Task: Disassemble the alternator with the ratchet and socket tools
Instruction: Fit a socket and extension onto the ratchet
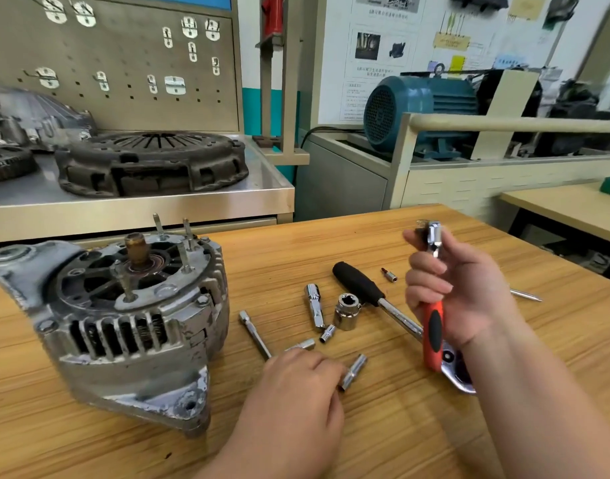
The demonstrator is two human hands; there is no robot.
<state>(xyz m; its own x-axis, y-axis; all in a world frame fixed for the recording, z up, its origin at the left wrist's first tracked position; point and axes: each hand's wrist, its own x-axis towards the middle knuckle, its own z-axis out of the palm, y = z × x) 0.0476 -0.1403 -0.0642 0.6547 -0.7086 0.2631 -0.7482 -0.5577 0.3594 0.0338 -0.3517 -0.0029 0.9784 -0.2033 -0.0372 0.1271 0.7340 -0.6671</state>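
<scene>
The grey alternator (124, 326) stands on the wooden table (296, 243) at the left, its shaft and several studs pointing up. My right hand (459, 288) grips a small ratchet with a red and black handle (433, 333), held upright, its chrome head (433, 233) above my fingers. My left hand (296, 402) rests low on the table and pinches a long chrome socket (353, 371). Between the hands lie loose sockets: a large one (346, 311), a small one (327, 333), an adapter (314, 305) and an extension bar (255, 335).
A black-handled driver (362, 285) lies across the table, its shaft running under my right hand. A small bit socket (389, 275) sits behind it. A clutch pressure plate (151, 162) rests on the steel bench behind. A blue motor (417, 108) stands at the back right.
</scene>
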